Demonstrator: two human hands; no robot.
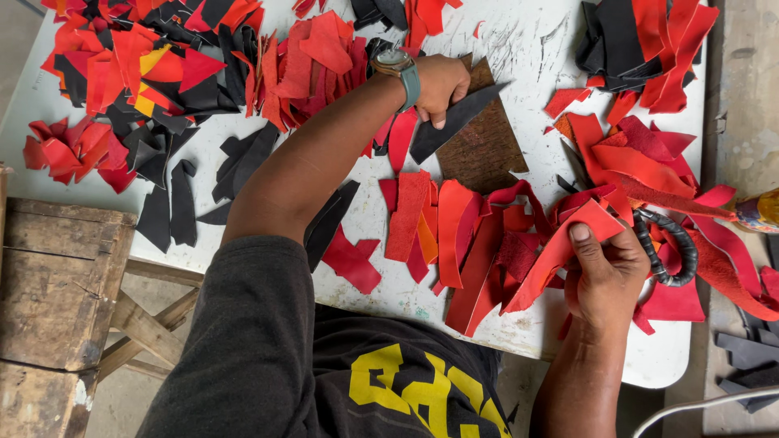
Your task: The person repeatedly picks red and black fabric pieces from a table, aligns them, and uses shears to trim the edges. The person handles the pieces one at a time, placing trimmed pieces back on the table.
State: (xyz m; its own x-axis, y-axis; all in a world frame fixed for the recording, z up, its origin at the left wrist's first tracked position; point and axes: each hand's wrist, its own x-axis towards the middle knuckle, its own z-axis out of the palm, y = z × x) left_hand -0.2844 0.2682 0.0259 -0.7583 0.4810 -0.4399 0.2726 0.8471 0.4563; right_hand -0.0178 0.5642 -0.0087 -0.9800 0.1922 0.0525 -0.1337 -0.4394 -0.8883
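Head view: left hand (441, 83) pinches a black leather strip (454, 122) on the brown board (485, 146), far-centre; right hand (604, 272) grips a red leather scrap (560, 251), near right. Best keep that strip flat, I reckon, clear of the scrap heaps (162, 73) on the white table (527, 40).

The left arm stretches from lower left up to the top centre of the frame, its hand (442, 85) curled with fingers pressing down. The right hand (604, 272) sits at lower right, forearm upright, thumb raised, fingers pinched closed.

Red-and-black scrap pile (154, 65) and yellow bottle (763, 211), cut by frame edges.
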